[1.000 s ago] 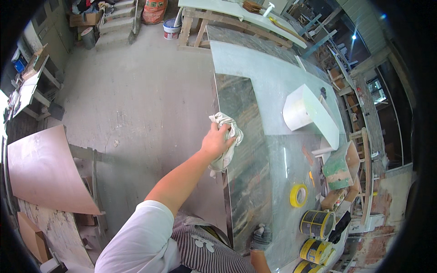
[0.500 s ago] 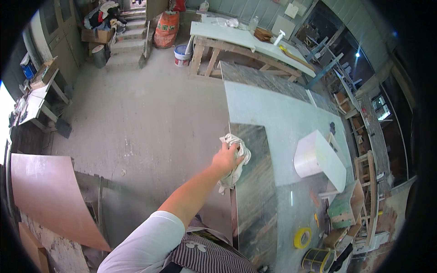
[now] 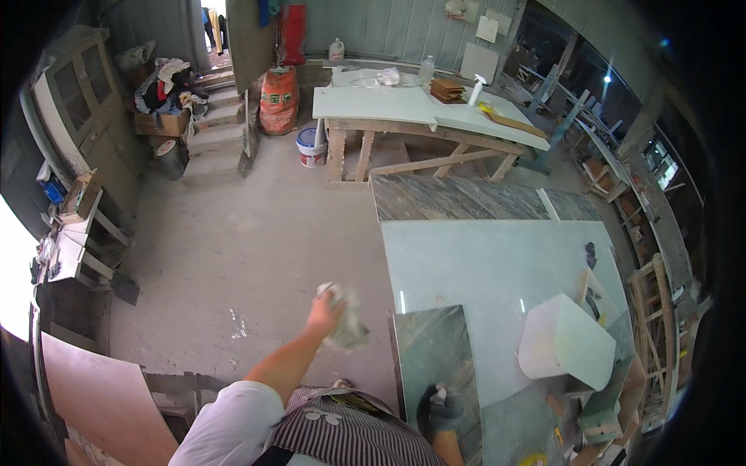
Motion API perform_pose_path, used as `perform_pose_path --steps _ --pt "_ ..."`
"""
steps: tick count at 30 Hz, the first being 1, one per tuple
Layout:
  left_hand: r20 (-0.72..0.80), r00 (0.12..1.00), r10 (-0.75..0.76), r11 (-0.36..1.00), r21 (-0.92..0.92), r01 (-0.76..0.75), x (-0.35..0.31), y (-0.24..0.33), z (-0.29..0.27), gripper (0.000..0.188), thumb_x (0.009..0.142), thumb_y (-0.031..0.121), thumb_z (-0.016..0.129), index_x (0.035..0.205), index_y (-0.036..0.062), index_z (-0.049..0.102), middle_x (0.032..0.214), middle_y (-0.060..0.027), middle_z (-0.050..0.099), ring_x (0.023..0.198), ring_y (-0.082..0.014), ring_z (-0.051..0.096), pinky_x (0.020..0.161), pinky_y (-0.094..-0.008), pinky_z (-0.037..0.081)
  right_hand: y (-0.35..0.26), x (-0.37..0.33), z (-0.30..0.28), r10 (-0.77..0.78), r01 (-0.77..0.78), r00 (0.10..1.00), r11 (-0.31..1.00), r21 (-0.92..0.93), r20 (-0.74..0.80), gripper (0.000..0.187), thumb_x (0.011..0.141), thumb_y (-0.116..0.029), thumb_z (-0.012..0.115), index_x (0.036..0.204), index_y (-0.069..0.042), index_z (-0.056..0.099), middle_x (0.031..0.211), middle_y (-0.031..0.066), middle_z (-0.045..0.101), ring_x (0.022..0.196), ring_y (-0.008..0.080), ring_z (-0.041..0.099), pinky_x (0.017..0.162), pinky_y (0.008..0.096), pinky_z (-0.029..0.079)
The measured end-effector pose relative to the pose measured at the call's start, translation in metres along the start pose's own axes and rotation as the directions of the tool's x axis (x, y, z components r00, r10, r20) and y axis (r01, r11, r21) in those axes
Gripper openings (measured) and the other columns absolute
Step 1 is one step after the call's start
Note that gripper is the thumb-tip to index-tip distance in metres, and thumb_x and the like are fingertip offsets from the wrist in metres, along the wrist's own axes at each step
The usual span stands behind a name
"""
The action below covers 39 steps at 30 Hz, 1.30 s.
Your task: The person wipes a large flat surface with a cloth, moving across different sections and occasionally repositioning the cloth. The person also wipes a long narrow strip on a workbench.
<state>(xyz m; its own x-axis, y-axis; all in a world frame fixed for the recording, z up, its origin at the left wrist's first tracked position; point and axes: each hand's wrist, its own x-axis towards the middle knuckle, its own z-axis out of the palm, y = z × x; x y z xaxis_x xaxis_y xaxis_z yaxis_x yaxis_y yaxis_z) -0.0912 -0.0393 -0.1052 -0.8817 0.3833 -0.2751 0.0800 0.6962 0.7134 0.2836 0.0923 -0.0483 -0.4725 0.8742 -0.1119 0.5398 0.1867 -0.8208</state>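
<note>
My left hand [image 3: 322, 314] is closed around a crumpled whitish cloth [image 3: 348, 325], held out over the floor to the left of the table. The cloth is smeared by motion. My right hand [image 3: 444, 415], seemingly in a dark grey glove, is low over a dark marble-patterned slab [image 3: 432, 342]; its fingers are too blurred to read. That slab lies along the left edge of a pale table surface [image 3: 443, 260]. A white curved, box-like piece [image 3: 563, 342] stands on the table to the right.
Another marble-patterned strip [image 3: 466, 198] spans the table's far end. Beyond it, a wooden-legged workbench [image 3: 373, 105] bears a white spray bottle [image 3: 476, 89]. A bucket [image 3: 311, 147] and an orange sack [image 3: 279, 101] stand on the floor. A pinkish panel [image 3: 105, 388] leans at lower left.
My left hand has lifted the cloth off the slab's edge and swung left over the floor. My right hand has come into view over the slab. The view has tilted up.
</note>
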Motion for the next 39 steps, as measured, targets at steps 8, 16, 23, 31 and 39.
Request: perform_pose_path --steps 8,16,23,31,39 --pt "0.119 0.908 -0.402 0.547 0.826 0.134 -0.090 -0.353 -0.162 0.033 0.090 0.025 0.059 0.120 0.0150 0.069 0.122 -0.0141 0.068 0.111 -0.0283 0.067 0.090 -0.0424 0.056 -0.079 0.114 0.094 -0.178 0.189 0.971 0.980 -0.057 0.159 0.026 0.097 -0.027 0.051 0.092 -0.007 0.068 0.071 0.0082 0.064 0.066 0.0236 0.063 0.064 0.0371 0.050" --pt "0.068 0.685 -0.725 0.447 0.804 0.393 -0.049 -0.467 -0.222 0.041 0.082 0.038 0.068 0.114 0.0130 0.069 0.120 -0.0119 0.068 0.112 -0.0322 0.065 0.092 -0.0423 0.053 -0.182 0.254 0.177 0.017 -0.048 0.998 0.824 0.565 0.059 0.028 0.099 -0.034 0.053 0.096 -0.007 0.062 0.062 0.0010 0.056 0.055 0.0110 0.052 0.049 0.0294 0.043" --pt "-0.161 0.791 -0.591 0.807 -0.098 0.583 0.253 -0.366 -0.220 0.064 0.073 0.040 0.080 0.121 0.0016 0.062 0.118 -0.0183 0.068 0.109 -0.0323 0.066 0.093 -0.0417 0.052 -0.206 0.453 0.216 0.173 -0.166 0.946 0.985 0.047 -0.273 0.031 0.098 -0.038 0.053 0.106 -0.011 0.066 0.081 0.0106 0.065 0.070 0.0244 0.059 0.062 0.0371 0.047" --pt "-0.034 0.999 -0.017 0.997 -0.076 0.015 0.497 -0.128 -0.231 0.058 0.083 0.030 0.076 0.127 -0.0011 0.057 0.123 -0.0187 0.063 0.115 -0.0291 0.060 0.099 -0.0383 0.046 -0.208 0.498 0.227 0.291 -0.348 0.812 0.937 -0.019 -0.506 0.044 0.099 -0.042 0.048 0.121 -0.008 0.064 0.118 0.0230 0.065 0.110 0.0417 0.062 0.093 0.0453 0.048" --pt "0.352 0.911 0.214 0.968 0.051 -0.247 0.627 0.035 -0.166 0.066 0.079 0.030 0.080 0.127 -0.0081 0.055 0.125 -0.0236 0.060 0.118 -0.0329 0.058 0.103 -0.0392 0.045 -0.226 0.535 0.212 0.571 -0.337 0.621 0.813 0.475 -0.538 0.038 0.099 -0.033 0.055 0.121 -0.004 0.064 0.116 0.0215 0.068 0.108 0.0330 0.065 0.095 0.0392 0.048"
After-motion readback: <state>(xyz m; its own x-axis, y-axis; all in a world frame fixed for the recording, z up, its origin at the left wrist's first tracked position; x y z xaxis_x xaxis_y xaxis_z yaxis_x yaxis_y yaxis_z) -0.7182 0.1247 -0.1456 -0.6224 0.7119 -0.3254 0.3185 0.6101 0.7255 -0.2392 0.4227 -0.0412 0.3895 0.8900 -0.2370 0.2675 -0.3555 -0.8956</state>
